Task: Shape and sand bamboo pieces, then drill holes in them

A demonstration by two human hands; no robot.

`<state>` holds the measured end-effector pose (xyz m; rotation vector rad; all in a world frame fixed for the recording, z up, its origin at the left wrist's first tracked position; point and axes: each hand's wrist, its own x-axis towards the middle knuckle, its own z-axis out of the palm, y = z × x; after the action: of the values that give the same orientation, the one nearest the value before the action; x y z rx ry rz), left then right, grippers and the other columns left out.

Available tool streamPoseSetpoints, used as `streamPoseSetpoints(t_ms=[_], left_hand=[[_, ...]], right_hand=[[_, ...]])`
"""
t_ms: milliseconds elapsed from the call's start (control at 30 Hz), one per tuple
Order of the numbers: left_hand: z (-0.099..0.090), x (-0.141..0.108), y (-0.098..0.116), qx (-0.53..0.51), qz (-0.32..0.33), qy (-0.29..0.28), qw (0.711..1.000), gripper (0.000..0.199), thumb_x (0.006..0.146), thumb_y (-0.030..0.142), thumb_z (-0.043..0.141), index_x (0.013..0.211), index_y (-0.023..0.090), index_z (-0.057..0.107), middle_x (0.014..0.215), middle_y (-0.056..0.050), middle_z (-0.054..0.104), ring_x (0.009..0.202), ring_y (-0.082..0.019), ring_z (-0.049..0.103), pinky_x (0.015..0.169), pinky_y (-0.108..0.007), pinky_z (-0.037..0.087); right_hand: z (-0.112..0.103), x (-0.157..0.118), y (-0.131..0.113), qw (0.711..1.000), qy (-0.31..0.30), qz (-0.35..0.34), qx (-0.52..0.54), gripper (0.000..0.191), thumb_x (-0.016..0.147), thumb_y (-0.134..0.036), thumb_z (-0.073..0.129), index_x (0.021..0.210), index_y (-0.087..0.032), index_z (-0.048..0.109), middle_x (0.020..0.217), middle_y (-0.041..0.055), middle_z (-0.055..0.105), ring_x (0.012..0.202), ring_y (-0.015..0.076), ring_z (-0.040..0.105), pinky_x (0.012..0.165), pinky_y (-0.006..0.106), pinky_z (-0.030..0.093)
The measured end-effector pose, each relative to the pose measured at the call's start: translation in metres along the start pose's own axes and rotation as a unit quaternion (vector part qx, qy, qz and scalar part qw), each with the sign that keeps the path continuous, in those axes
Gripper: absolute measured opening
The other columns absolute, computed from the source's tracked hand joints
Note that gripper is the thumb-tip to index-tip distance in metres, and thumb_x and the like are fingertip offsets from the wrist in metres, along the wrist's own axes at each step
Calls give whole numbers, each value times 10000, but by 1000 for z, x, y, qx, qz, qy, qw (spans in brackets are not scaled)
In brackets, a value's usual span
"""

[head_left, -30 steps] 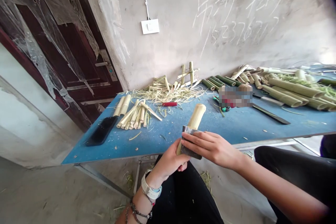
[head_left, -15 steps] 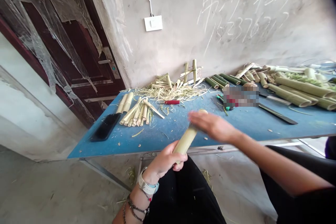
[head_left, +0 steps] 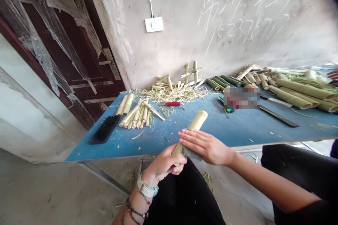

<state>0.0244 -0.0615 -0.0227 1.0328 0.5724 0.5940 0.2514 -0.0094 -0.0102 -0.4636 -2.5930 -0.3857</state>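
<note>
A pale bamboo tube (head_left: 198, 119) slants up and away above the table's front edge. My left hand (head_left: 169, 161) is wrapped round its lower end. Across the tube's middle lies my right hand (head_left: 204, 146), fingers together, pressing a dark grey sheet (head_left: 194, 154) against it. Part of the sheet is hidden under the palm. The tube's far end is uncovered.
On the blue table (head_left: 163, 144) are a phone (head_left: 105, 129), a bundle of bamboo sticks (head_left: 137, 115), a red-handled item (head_left: 173, 104), shavings (head_left: 171, 94), a long dark blade (head_left: 280, 116) and large bamboo pieces (head_left: 303, 91). Another person's hand (head_left: 333, 75) shows at the right edge.
My right hand has slid down the tube towards my left hand, uncovering the far end. Another person's hand has come into view at the far right.
</note>
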Motion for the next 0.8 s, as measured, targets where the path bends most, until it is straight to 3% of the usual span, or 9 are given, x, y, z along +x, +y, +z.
streamPoseSetpoints(t_ms=[133, 300, 367, 433, 500, 567, 633, 733, 800], left_hand=[[-2, 1, -2, -16, -2, -13, 1000, 352, 711, 162, 545, 1054, 146, 471, 632, 62, 419, 368, 12, 301, 371, -161, 160], [1, 2, -5, -15, -1, 8, 1000, 260, 713, 172, 538, 963, 151, 466, 623, 60, 425, 379, 3, 320, 377, -157, 187], [3, -1, -7, -9, -7, -13, 1000, 313, 722, 167, 543, 1025, 152, 463, 631, 60, 422, 386, 0, 331, 379, -156, 207], [6, -5, -8, -13, -1, -37, 999, 374, 719, 157, 562, 1079, 151, 461, 643, 58, 422, 392, -1, 342, 378, -157, 221], [6, -5, -10, -32, 14, -50, 998, 378, 741, 187, 574, 1100, 160, 460, 647, 59, 418, 391, -1, 344, 375, -157, 222], [5, -2, -12, -56, 26, -57, 996, 341, 790, 268, 555, 1101, 166, 460, 632, 59, 412, 385, -5, 349, 377, -159, 222], [2, 4, -14, -76, 41, -48, 995, 340, 822, 353, 521, 1095, 158, 472, 630, 43, 437, 424, -26, 401, 406, -166, 263], [-2, 10, -16, -89, 61, 11, 994, 369, 800, 408, 545, 1025, 116, 540, 752, -28, 522, 618, -78, 514, 533, -195, 373], [-2, 10, -16, -69, 67, 42, 994, 380, 765, 428, 584, 961, 103, 568, 800, -52, 549, 691, -111, 542, 595, -220, 404]], right_hand=[[1, 2, -2, 986, 98, 134, -30, 579, 861, -33, 294, 1403, -211, 193, 1391, 50, 321, 1277, 196, 272, 1039, 428, 332], [9, -1, -2, 1000, 10, -19, -9, 564, 859, -70, 306, 1406, -137, 183, 1399, 83, 298, 1285, 207, 258, 1036, 399, 338], [6, -16, 23, 994, 63, 85, -30, 568, 841, -59, 324, 1389, -194, 255, 1387, 58, 331, 1273, 209, 290, 1036, 430, 327], [-2, -34, 53, 965, 148, 207, -66, 586, 797, -18, 312, 1339, -235, 365, 1356, 36, 385, 1248, 231, 336, 1035, 497, 294], [-11, -46, 71, 911, 262, 316, -47, 556, 798, -43, 325, 1317, -226, 405, 1338, 34, 413, 1229, 235, 368, 1030, 486, 310], [-16, -45, 65, 867, 341, 364, -17, 546, 812, -62, 315, 1327, -227, 390, 1325, 29, 430, 1219, 226, 383, 1034, 465, 314], [-16, -34, 38, 886, 329, 327, 0, 577, 813, -53, 306, 1356, -247, 338, 1346, 18, 401, 1235, 225, 359, 1043, 461, 301], [-6, -13, -15, 963, 198, 184, -13, 637, 810, -32, 317, 1393, -276, 238, 1415, 3, 282, 1282, 230, 269, 1055, 455, 279], [2, -2, -39, 989, 108, 100, -33, 613, 835, -51, 299, 1409, -237, 186, 1436, 21, 225, 1299, 224, 223, 1064, 433, 259]])
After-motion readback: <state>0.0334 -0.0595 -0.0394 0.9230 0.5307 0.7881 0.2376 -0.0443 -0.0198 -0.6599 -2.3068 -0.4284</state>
